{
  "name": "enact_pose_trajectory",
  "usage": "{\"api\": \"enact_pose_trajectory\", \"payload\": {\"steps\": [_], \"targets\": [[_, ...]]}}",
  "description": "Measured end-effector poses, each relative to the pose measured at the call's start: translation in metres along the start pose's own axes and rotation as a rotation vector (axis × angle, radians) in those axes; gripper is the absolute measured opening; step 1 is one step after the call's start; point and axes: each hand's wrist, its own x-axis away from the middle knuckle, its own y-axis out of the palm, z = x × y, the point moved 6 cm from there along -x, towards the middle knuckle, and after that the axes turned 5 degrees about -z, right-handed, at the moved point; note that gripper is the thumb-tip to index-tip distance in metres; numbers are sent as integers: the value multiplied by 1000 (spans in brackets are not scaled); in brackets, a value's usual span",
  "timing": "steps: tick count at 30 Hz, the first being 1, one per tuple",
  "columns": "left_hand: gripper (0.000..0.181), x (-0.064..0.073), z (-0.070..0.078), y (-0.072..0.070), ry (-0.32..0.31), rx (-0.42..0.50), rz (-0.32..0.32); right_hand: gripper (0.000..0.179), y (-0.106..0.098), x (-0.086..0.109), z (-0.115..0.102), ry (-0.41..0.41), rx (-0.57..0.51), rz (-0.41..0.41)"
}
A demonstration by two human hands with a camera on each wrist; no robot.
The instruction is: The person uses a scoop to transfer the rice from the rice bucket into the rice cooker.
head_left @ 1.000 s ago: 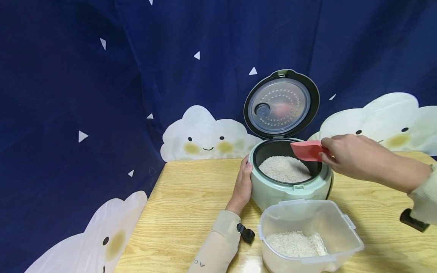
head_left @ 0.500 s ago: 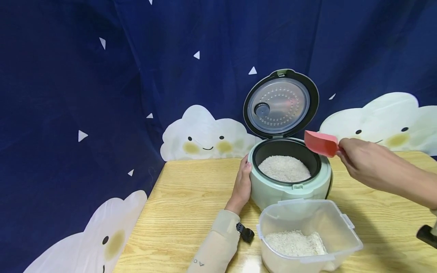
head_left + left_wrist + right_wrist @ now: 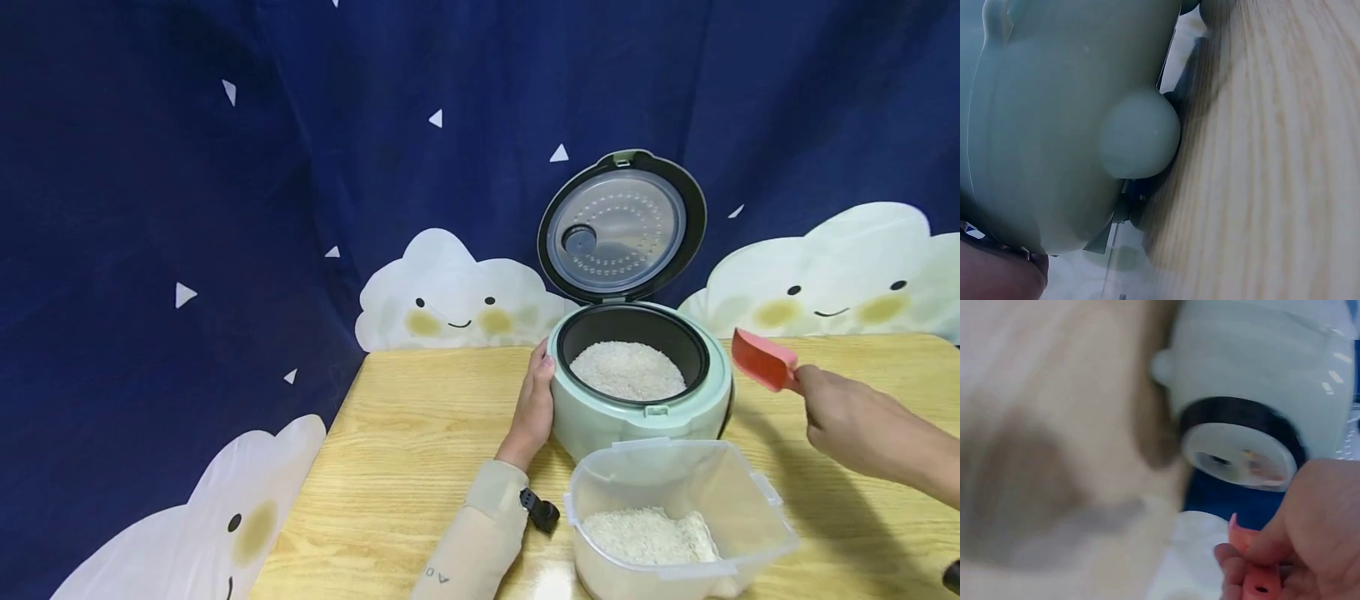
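Note:
My right hand (image 3: 847,417) grips a red-pink scoop (image 3: 765,360) by its handle, over the table to the right of the rice cooker. In the right wrist view the thumb lies along the scoop's handle (image 3: 1262,586). My left hand (image 3: 531,408) rests against the left side of the pale green rice cooker (image 3: 622,425), thumb near the rim. The cooker's lid (image 3: 618,225) stands up, and white rice (image 3: 628,370) lies in its dark inner pot. In front, a clear plastic container (image 3: 738,492) holds more rice (image 3: 651,535).
Everything stands on a wooden table (image 3: 420,433). Behind and to the left hangs a dark blue curtain (image 3: 420,167) with printed clouds. The raised lid stands close to the curtain. The container sits right up against the cooker's front.
My right hand has drawn the scoop away from over the inner pot, to the right and slightly down. The left hand, cooker and container have stayed put.

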Motion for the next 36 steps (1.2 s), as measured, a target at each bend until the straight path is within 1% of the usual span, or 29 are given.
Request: {"api": "enact_pose_trajectory", "payload": {"steps": [2, 4, 6, 8, 10, 11, 13, 18, 19, 22, 25, 26, 28, 30, 32, 34, 35, 36], "targets": [[59, -1, -1, 0, 3, 1, 1, 11, 16, 2, 7, -8, 4, -34], [59, 0, 0, -1, 6, -1, 4, 13, 29, 4, 10, -17, 15, -36], [59, 0, 0, -1, 7, -5, 4, 20, 40, 7, 11, -41, 35, -9], [59, 1, 0, -2, 7, -7, 1, 31, 47, 9, 10, -54, 60, 24], [59, 2, 0, -2, 8, -6, -2, 42, 51, 12, 7, -81, 90, 77], [59, 2, 0, -2, 8, -6, -1, 43, 53, 14, 6, -95, 107, 106], [59, 2, 0, -2, 11, 0, -2, 37, 55, 16, 4, -94, 137, 130], [59, 2, 2, 0, 10, 7, -6, 10, 71, 21, 5, -83, 216, 151], [59, 2, 2, 1, 8, 8, -6, 7, 75, 23, 5, -91, 230, 172], [59, 2, 3, 1, 5, 7, -8, 13, 79, 27, 1, -141, 232, 309], [59, 2, 3, 1, 7, 1, -9, 16, 81, 30, -2, -174, 215, 412], [59, 2, 3, 1, 7, -1, -9, 15, 82, 31, -3, -179, 208, 436], [59, 2, 2, 1, 7, -1, -9, 11, 84, 32, -3, -182, 208, 452], [59, 2, 2, 1, 6, 0, -9, 24, 86, 35, -5, -213, 225, 486], [59, 2, 1, 1, 4, 2, -9, 42, 89, 37, -6, -226, 240, 495], [59, 2, 0, 1, 0, 6, -7, 55, 92, 38, -7, -241, 257, 506], [59, 2, 0, 1, -1, 6, -7, 58, 94, 39, -8, -245, 264, 511], [59, 2, 0, 1, -2, 8, -6, 52, 96, 39, -8, -232, 256, 501]]}}
